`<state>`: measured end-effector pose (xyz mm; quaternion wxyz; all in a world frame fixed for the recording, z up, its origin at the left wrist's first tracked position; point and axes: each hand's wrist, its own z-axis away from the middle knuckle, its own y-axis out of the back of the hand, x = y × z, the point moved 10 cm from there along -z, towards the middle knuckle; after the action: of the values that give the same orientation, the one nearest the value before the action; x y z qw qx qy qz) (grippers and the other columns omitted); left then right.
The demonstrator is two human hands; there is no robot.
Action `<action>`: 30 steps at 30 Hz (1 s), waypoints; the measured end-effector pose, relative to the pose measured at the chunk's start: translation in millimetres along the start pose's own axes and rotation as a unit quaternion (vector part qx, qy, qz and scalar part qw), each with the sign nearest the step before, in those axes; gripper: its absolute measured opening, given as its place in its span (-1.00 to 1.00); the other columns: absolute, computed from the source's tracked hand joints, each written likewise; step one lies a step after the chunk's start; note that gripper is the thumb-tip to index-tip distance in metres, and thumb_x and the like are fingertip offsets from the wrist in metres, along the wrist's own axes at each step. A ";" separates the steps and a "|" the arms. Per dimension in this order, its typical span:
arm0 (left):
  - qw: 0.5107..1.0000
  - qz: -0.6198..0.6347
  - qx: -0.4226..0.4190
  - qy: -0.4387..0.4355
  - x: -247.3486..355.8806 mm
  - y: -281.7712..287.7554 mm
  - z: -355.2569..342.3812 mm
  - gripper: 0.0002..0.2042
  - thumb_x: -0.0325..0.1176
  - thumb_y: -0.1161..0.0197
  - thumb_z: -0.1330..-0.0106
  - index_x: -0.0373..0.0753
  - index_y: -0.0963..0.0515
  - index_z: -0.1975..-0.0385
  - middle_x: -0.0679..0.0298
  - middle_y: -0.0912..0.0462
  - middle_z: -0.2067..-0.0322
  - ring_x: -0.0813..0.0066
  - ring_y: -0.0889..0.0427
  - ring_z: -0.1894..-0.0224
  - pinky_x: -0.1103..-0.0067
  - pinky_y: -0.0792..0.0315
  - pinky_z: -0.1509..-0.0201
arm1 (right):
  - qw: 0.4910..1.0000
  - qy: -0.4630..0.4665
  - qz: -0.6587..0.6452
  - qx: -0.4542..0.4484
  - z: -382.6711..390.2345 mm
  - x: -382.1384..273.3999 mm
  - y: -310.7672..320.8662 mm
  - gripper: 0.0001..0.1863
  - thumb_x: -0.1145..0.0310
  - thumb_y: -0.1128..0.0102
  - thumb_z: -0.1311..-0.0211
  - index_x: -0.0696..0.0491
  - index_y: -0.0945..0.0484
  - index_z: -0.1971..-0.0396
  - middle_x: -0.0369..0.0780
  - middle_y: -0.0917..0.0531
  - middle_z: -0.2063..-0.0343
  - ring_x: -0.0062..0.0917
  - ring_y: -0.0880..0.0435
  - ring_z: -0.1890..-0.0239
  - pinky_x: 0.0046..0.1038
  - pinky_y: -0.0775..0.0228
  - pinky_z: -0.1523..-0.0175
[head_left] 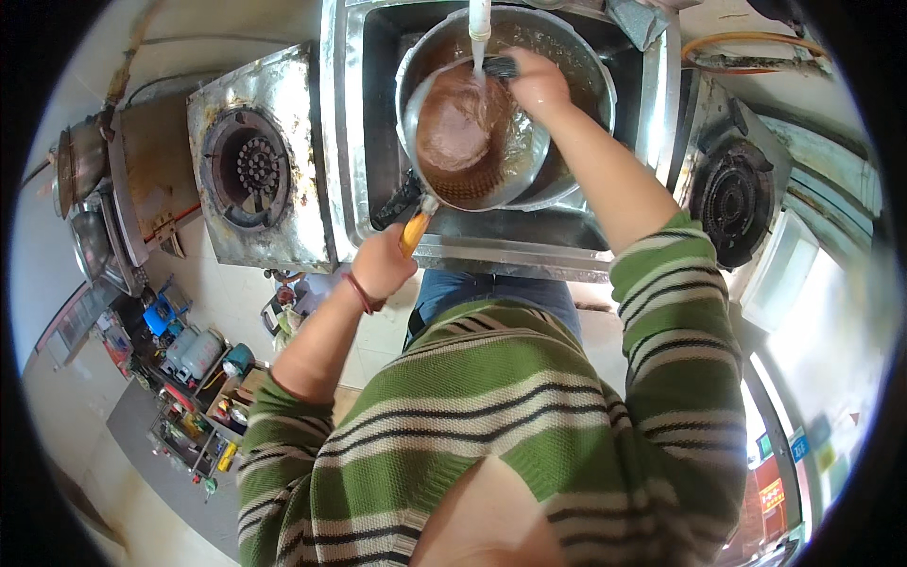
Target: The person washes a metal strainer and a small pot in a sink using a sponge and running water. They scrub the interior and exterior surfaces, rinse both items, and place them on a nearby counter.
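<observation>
My left hand (pixel 383 265) is closed round the yellow handle of a round metal pan (pixel 425 142). The pan lies tilted inside a large metal basin (pixel 609 94), which stands in the steel sink (pixel 378 57). Brownish water covers most of the pan's inside. A dotted patch shows near its handle; whether these are holes I cannot tell. From the white tap (pixel 480 24) a stream falls into the pan. My right hand (pixel 539 85) grips a dark scrubber (pixel 499 66) at the pan's far right rim, somewhat blurred. Water also fills the basin around the pan.
A stained gas burner (pixel 255 170) stands left of the sink, another burner (pixel 732 203) right of it. A grey cloth (pixel 641 21) hangs over the sink's far right corner. An orange hose (pixel 756 38) loops beyond. Black something (pixel 397 198) lies in the sink's near left corner.
</observation>
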<state>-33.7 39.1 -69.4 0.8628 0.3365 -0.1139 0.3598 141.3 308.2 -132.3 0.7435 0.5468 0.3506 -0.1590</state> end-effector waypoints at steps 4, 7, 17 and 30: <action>0.991 0.124 0.042 0.031 -41.4 -18.0 2.6 -0.78 -0.43 -0.15 0.04 -0.36 -0.39 0.39 -0.06 -0.50 0.59 0.07 -0.56 0.51 0.40 -0.42 0.40 | 0.990 0.004 -0.025 0.137 51.8 -14.5 26.4 -0.53 0.54 -0.19 0.15 0.07 -0.39 0.10 -0.04 -0.48 0.19 -0.14 -0.42 0.03 -0.34 -0.30 -0.03; 0.963 0.261 -0.005 0.061 -56.5 -45.7 3.1 -0.82 -0.50 -0.17 -0.07 -0.34 -0.36 0.35 0.21 -0.46 0.63 0.48 -0.51 0.65 0.56 -0.38 0.58 | 0.956 0.133 -0.055 0.256 79.7 -54.4 34.6 -0.42 0.62 -0.24 0.30 0.06 -0.29 0.13 -0.07 -0.38 0.20 -0.12 -0.36 0.05 -0.26 -0.27 -0.04; 0.987 0.159 0.034 0.014 -52.7 -61.7 -12.9 -0.72 -0.42 -0.26 -0.13 -0.29 -0.36 0.21 0.28 -0.42 0.66 0.59 -0.36 0.76 0.60 -0.27 0.70 | 0.940 -0.158 -0.261 0.151 57.3 -40.5 -85.9 -0.59 0.23 -0.14 -0.15 0.20 -0.39 0.10 0.13 -0.42 0.14 -0.03 -0.38 0.00 -0.23 -0.20 -0.08; 0.956 0.273 0.006 0.111 -34.3 -69.0 -11.8 -0.68 -0.51 -0.15 -0.12 -0.34 -0.35 0.10 0.32 -0.43 0.66 0.58 -0.33 0.83 0.60 -0.25 0.78 | 0.970 0.108 -0.180 -0.125 139.9 -93.0 -91.9 -0.88 0.48 -0.08 0.06 0.10 -0.53 0.46 -0.13 -0.45 0.51 -0.19 -0.46 0.32 -0.24 -0.31 0.28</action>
<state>-10.6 -7.2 -127.7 0.7368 0.2562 -0.1027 0.6172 67.6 132.8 -110.2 0.7227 0.3915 0.5387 -0.1849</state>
